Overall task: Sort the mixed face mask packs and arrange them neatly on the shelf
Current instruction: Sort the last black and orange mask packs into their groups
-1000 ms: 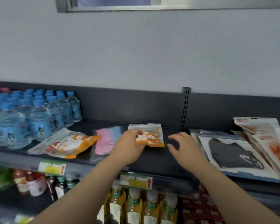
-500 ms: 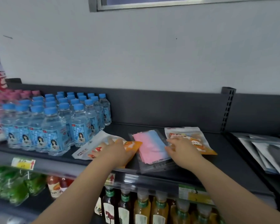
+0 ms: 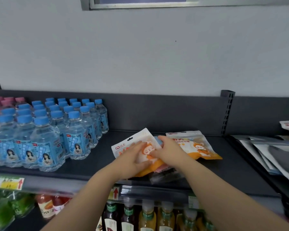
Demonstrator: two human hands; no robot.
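A white-and-orange cartoon mask pack (image 3: 137,140) sits tilted above the dark shelf (image 3: 97,162), held from both sides. My left hand (image 3: 132,159) grips its lower left part, fingers on top. My right hand (image 3: 169,151) holds its right edge. Under it lies a clear pack of pink-and-blue masks (image 3: 163,169), mostly hidden, with only its near end showing. A second orange cartoon pack (image 3: 197,147) lies flat just to the right, touching my right hand's side.
Blue-capped water bottles (image 3: 53,134) crowd the shelf's left part, with pink-capped ones (image 3: 5,100) behind. Black mask packs (image 3: 274,155) are stacked at the right past the upright divider (image 3: 227,112). Drink bottles (image 3: 147,217) fill the shelf below.
My left hand has brought the white-and-orange pack rightward over the pink-and-blue pack. My right hand has left the pink-and-blue pack and taken the orange pack's right edge.
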